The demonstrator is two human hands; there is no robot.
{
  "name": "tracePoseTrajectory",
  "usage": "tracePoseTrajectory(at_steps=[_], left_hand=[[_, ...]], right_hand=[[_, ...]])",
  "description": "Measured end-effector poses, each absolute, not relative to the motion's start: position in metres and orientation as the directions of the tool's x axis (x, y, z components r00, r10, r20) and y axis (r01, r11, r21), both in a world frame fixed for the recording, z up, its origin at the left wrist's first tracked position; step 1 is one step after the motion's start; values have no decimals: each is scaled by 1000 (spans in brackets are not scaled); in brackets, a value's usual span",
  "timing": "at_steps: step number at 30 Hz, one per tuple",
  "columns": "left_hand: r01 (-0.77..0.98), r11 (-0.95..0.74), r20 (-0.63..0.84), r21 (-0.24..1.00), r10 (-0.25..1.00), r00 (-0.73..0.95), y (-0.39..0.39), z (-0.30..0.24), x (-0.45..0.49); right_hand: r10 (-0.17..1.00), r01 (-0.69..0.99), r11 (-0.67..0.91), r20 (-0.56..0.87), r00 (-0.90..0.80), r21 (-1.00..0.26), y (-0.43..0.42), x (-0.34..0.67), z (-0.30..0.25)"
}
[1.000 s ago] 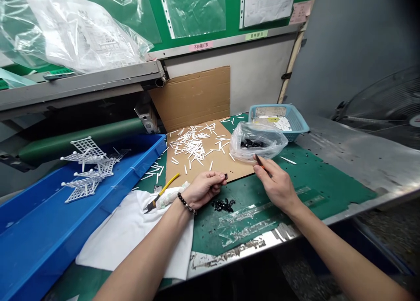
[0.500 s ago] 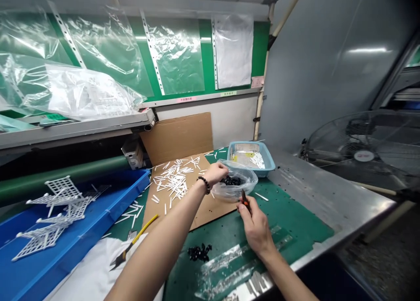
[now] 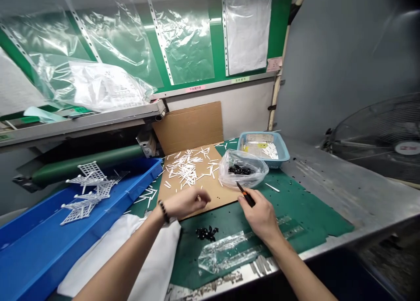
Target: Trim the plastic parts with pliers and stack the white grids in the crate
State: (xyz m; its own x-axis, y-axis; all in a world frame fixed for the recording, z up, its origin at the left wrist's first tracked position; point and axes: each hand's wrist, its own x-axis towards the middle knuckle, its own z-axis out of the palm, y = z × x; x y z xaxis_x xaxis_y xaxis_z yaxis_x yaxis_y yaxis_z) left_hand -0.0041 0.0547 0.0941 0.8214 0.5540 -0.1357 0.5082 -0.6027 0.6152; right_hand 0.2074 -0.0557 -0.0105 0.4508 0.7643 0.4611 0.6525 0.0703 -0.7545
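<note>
Our steel-topped bench (image 3: 344, 183) stood beneath green boards hung with plastic sleeves, with a green cutting mat (image 3: 295, 213) laid over it. Our right hand (image 3: 260, 213) was closed in a narrow pinch on a small orange-and-black hand tool (image 3: 246, 195), its dark tip pointing toward a clear plastic bag (image 3: 243, 172) of black pieces (image 3: 239, 170). Our left hand (image 3: 187, 203) lay curled over a cardboard sheet (image 3: 226, 196), with a beaded bracelet (image 3: 163, 211) at the wrist; we could not tell whether those fingers held anything small. A loose clump of black parts (image 3: 206, 233) sat on the mat between the hands, and white plastic sticks (image 3: 185, 169) were strewn across the cardboard. That tool tip could have nicked the thin bag if moved carelessly, and a sweep of the left hand could have scattered the sticks or parts. We counted two hands, one tool, one bag, one light-blue basket (image 3: 282, 150), one blue tray (image 3: 141, 172) and about four overlapping white lattice pieces (image 3: 88, 191). The sticks ran to dozens, and the black pieces were too heaped to count.
</note>
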Motion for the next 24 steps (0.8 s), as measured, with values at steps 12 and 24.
tracePoseTrajectory(at_steps=[12, 24], left_hand=[[628, -606, -107, 488, 673, 732, 0, 49, -58], [370, -251, -63, 894, 749, 660, 20, 22, -75]], right_hand=[[775, 732, 55, 491, 397, -679, -55, 207, -15], [979, 519, 143, 44, -199, -843, -108, 109, 33]])
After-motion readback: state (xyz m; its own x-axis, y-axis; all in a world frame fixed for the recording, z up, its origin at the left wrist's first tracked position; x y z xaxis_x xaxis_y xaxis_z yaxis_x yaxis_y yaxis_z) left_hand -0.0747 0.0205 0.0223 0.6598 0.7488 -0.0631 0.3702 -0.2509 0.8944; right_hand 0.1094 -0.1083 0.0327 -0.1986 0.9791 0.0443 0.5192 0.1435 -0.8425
